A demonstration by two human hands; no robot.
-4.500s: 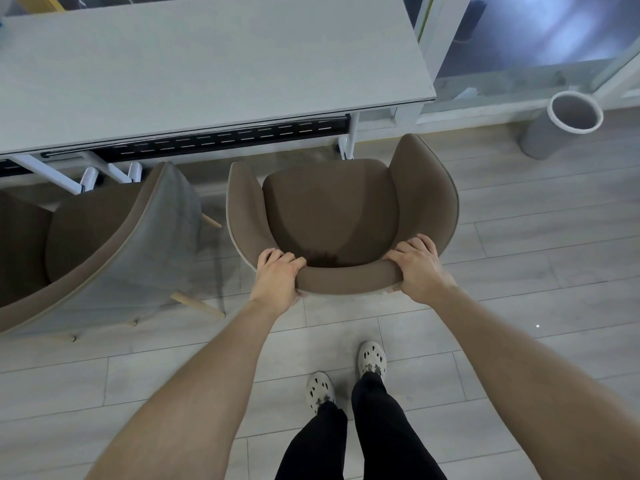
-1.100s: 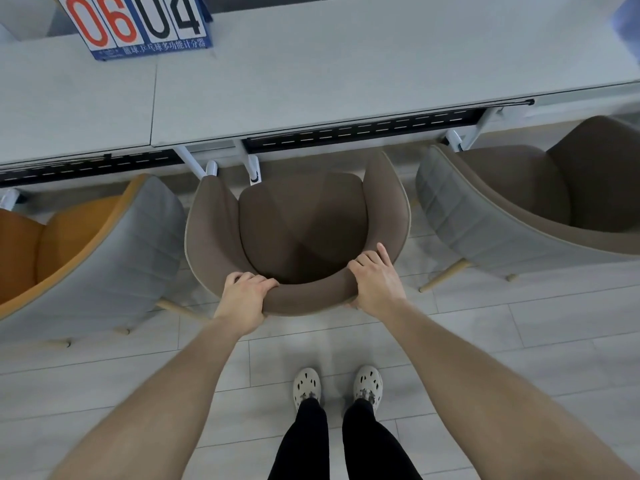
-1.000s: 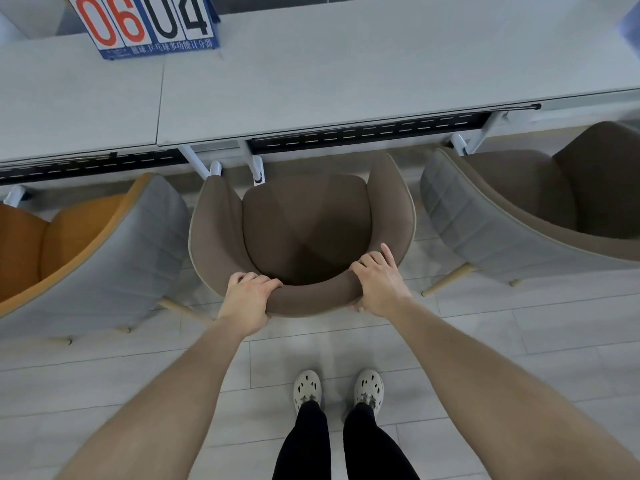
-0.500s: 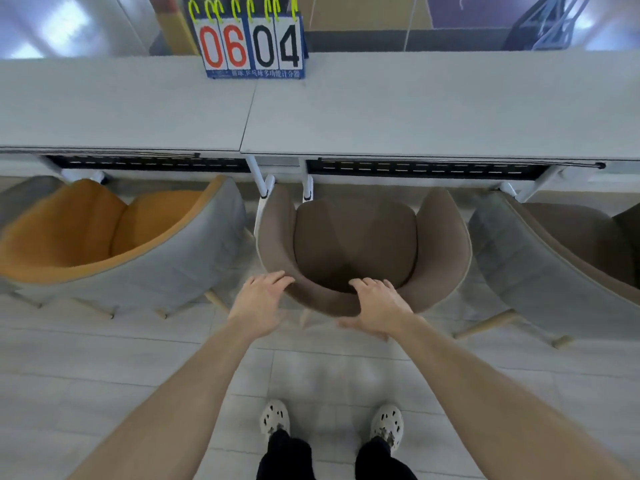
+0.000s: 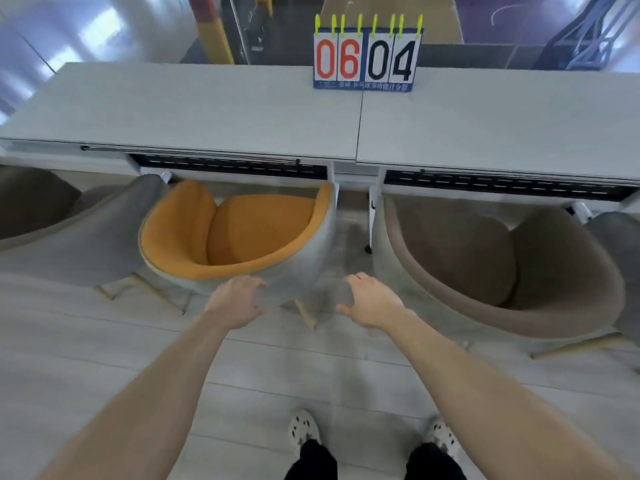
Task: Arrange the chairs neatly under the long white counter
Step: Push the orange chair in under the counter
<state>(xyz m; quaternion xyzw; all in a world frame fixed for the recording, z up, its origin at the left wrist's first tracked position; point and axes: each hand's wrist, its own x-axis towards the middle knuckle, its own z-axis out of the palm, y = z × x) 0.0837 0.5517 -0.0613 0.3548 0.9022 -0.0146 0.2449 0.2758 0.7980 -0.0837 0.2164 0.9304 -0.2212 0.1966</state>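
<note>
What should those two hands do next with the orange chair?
Probably close both hands on the orange chair's back rim. The left hand and right hand are open, holding nothing, and the chair sits angled to the white counter, so it likely needs straightening.

Person, head view: two bare forearms, no sleeves; bare left hand [image 5: 235, 301] and right hand [image 5: 372, 301], no rings or watch visible; black trousers [image 5: 374, 460]; white perforated clog-style shoes [image 5: 303, 427], dark holes
</note>
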